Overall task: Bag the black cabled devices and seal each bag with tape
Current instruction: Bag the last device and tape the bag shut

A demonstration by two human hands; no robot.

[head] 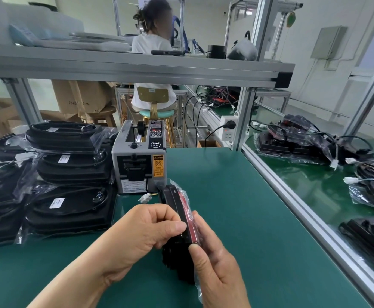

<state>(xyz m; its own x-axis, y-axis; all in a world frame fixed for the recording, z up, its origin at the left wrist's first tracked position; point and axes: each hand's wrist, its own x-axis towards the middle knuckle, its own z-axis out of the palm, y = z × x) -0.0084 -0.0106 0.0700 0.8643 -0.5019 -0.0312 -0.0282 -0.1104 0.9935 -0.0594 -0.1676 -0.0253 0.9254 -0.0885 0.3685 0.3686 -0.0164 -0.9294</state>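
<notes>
The green tabletop [226, 218] fills the lower view. At nine o'clock stand stacks of bagged devices [70, 210], and at three o'clock, beyond an aluminium rail [292, 192], lies a heap of cabled devices [303, 141]. The grey tape dispenser [139, 161] sits at eleven o'clock of the hands. At six o'clock a black device [175, 203] stands on edge, partly inside a clear bag [185, 193]. The left hand [141, 236] pinches it with curled fingers, and the right hand [214, 263] grips its other side. Its white connector [144, 198] lies just before the dispenser.
</notes>
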